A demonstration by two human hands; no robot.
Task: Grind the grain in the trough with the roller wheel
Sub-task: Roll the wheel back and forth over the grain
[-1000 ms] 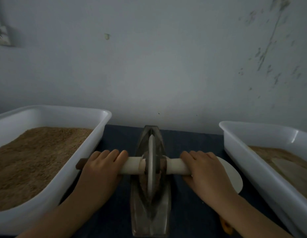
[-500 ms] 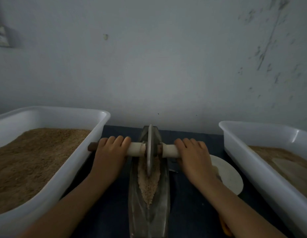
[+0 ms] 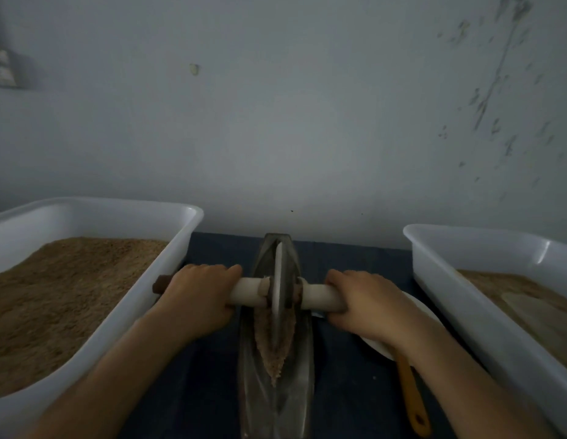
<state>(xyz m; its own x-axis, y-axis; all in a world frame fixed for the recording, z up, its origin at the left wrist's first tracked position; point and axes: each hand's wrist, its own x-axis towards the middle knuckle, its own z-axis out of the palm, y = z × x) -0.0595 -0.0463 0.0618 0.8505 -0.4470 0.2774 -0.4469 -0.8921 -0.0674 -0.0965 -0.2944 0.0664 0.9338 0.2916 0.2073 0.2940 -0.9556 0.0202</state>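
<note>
A narrow, boat-shaped metal trough [image 3: 302, 391] lies lengthwise on the dark cloth in front of me. A thin metal roller wheel [image 3: 279, 289] stands upright in its far half, on a pale axle handle [image 3: 247, 291] that sticks out to both sides. My left hand [image 3: 198, 296] grips the left half of the handle and my right hand [image 3: 367, 301] grips the right half. Brownish ground grain [image 3: 275, 353] lies in the trough just on my side of the wheel.
A large white tub [image 3: 168, 261] of brown grain stands at the left, another white tub [image 3: 466, 299] with grain at the right. A white plate [image 3: 375, 345] and a yellow-handled utensil [image 3: 410, 394] lie under my right forearm. A grey wall rises right behind.
The wheel rolled from the trough's middle to its far end, uncovering the grain, then came back a little towards me. Both hands kept hold of the handle.
</note>
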